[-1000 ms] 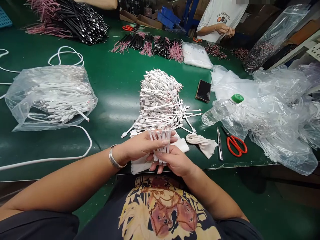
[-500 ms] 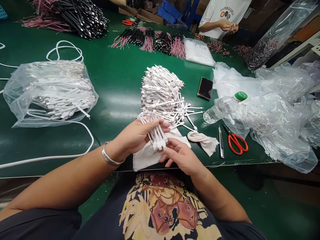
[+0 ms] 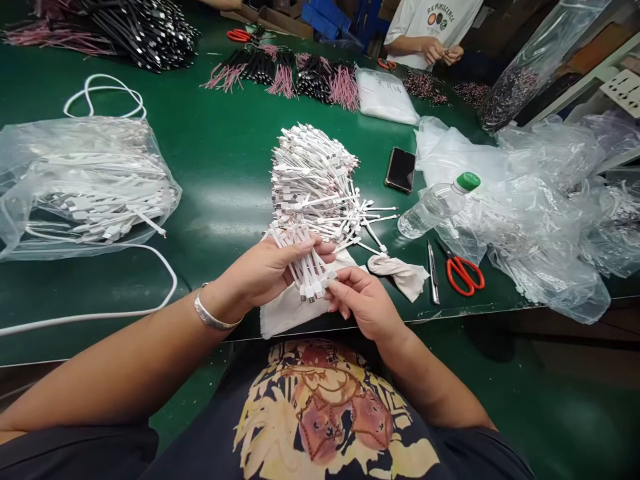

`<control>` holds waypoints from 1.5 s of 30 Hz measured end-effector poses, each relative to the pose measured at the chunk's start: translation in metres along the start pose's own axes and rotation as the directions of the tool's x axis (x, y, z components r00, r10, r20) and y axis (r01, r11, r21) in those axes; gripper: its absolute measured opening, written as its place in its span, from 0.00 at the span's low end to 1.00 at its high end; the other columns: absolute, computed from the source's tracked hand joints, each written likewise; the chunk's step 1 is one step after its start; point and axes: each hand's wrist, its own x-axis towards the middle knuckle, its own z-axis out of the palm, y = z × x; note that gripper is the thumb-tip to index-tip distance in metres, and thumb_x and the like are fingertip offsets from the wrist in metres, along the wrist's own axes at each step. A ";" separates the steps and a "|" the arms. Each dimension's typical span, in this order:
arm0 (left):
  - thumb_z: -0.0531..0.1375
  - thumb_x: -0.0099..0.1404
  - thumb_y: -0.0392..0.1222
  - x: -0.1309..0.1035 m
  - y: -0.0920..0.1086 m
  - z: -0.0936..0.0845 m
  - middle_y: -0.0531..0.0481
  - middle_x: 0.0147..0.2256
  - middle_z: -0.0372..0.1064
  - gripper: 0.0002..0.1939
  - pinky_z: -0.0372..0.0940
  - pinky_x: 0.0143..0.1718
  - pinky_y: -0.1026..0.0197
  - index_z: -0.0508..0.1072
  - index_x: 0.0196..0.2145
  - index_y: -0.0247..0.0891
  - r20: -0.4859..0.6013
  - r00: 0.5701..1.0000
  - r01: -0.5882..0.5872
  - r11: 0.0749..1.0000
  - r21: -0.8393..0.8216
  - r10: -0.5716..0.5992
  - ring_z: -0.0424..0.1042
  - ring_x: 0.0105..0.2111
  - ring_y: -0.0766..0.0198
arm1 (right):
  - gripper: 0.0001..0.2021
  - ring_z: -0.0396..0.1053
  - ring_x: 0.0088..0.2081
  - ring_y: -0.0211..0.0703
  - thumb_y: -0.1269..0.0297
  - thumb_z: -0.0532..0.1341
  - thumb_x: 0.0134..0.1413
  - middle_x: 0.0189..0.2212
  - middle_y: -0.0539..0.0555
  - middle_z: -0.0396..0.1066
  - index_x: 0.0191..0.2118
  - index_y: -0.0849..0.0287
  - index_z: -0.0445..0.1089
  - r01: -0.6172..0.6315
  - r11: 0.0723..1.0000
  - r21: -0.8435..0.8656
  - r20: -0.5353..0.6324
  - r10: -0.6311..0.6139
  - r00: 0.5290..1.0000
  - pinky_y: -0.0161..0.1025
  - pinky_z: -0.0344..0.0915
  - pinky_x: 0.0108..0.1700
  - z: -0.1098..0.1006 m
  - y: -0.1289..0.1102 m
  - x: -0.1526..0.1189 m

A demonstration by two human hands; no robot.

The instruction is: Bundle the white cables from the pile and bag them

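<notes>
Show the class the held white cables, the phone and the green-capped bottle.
Held white cables (image 3: 305,267): head view, middle of the bunch.
Phone (image 3: 401,170): head view, on its dark screen.
Green-capped bottle (image 3: 433,209): head view, on its clear side.

Smooth white plastic covers the heap of cables, resting on a glossy green tabletop. On the near side of the heap, a bunch of cables, in the same white plastic, ends in shiny metal tips, near a polished metal bracelet. Left of the heap sits a crinkled clear plastic bag. Right of the heap: a phone with a glossy dark face, a see-through plastic bottle and a matt, creased cloth.
</notes>
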 end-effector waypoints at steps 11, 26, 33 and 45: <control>0.58 0.61 0.34 0.005 -0.004 -0.006 0.40 0.35 0.76 0.08 0.70 0.39 0.56 0.76 0.37 0.28 0.091 0.995 0.042 0.999 0.012 -0.043 0.75 0.33 0.58 | 0.14 0.66 0.19 0.29 0.53 0.63 0.50 0.23 0.47 0.70 0.30 0.60 0.66 0.038 0.997 0.062 -0.164 -0.028 0.986 0.24 0.54 0.15 0.001 -0.001 0.001; 0.55 0.64 0.32 0.006 -0.005 -0.010 0.45 0.40 0.73 0.10 0.70 0.39 0.58 0.74 0.40 0.33 0.215 0.977 0.023 0.998 -0.052 -0.011 0.74 0.35 0.62 | 0.12 0.66 0.21 0.31 0.55 0.64 0.49 0.23 0.47 0.68 0.31 0.59 0.68 0.030 0.996 0.089 -0.150 -0.016 0.988 0.25 0.55 0.15 0.007 0.006 0.002; 0.54 0.65 0.33 0.002 -0.007 -0.007 0.42 0.41 0.73 0.12 0.68 0.40 0.55 0.74 0.42 0.34 0.299 0.954 0.004 1.000 -0.028 0.004 0.74 0.36 0.59 | 0.10 0.61 0.20 0.30 0.58 0.66 0.47 0.23 0.47 0.68 0.30 0.60 0.70 0.022 0.998 0.066 -0.017 -0.021 1.000 0.27 0.57 0.17 0.016 0.003 0.003; 0.58 0.62 0.33 0.003 -0.008 -0.003 0.44 0.41 0.73 0.09 0.67 0.41 0.58 0.75 0.40 0.34 0.164 0.982 -0.092 0.996 -0.017 0.094 0.73 0.37 0.60 | 0.16 0.64 0.28 0.34 0.56 0.68 0.43 0.31 0.49 0.69 0.37 0.57 0.69 -0.010 0.994 0.104 -0.003 0.010 1.000 0.27 0.59 0.20 0.018 0.008 0.000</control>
